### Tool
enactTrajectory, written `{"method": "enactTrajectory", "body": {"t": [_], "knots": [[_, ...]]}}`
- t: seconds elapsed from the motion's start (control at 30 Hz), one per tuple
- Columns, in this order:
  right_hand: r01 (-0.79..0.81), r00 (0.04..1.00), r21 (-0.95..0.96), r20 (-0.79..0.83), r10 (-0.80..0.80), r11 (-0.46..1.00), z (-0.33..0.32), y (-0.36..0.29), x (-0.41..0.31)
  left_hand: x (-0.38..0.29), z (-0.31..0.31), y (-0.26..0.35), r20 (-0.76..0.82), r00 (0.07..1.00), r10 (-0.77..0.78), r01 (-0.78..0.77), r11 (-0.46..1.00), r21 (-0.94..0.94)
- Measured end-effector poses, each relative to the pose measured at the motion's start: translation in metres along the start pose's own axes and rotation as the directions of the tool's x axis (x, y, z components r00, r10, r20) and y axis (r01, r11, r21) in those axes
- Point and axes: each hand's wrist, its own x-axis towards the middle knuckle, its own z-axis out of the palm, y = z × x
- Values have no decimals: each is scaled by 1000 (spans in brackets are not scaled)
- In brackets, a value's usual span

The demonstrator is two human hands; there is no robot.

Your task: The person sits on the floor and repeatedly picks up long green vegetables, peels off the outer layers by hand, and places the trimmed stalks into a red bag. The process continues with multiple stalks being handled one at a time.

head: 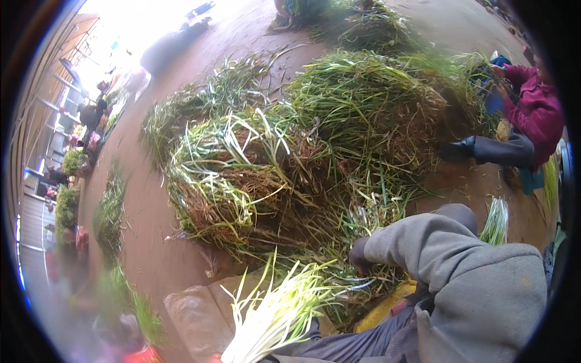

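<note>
A bunch of long leafy stalks, white at the base and green at the tips (277,308), slants up from the bottom edge. At its lower left my left hand (214,358) shows only as a bit of finger against the white ends, around which it is closed. My right hand (359,257), below a grey sleeve, reaches down among loose green leaves and trimmings (363,286); its fingers are mostly hidden. Beyond both hands lies a large heap of uncleaned stalks with brown, soil-covered roots (268,186). Another heap of rooted greens (358,100) adjoins it farther off.
At the right a person in a magenta top (535,104) sits by the heap, a dark boot (458,149) near it. A cleaned bunch (495,222) lies beyond my sleeve. Brown sheeting (199,317) and a yellow sack (386,306) are close by. More people and greens line the left.
</note>
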Motion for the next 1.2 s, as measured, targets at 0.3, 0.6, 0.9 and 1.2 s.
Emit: {"method": "enactTrajectory", "body": {"t": [0.3,0.6,0.9,1.2], "knots": [[-51,987,53,-149,58,997,-4,-7,-12,4,12,-2,0,1000,-28,28,997,-75],[21,995,30,-98,-18,999,-18,-20,-20,0,15,-14,-26,997,-72,66,978,-200],[61,984,278,-177,-11,959,-70,-18,-26,-8,26,1,-96,995,-29,8,976,-216],[236,471,300,-867,161,924,-241,38,-2,-9,30,-4,-54,996,76,-86,969,-232]]}}
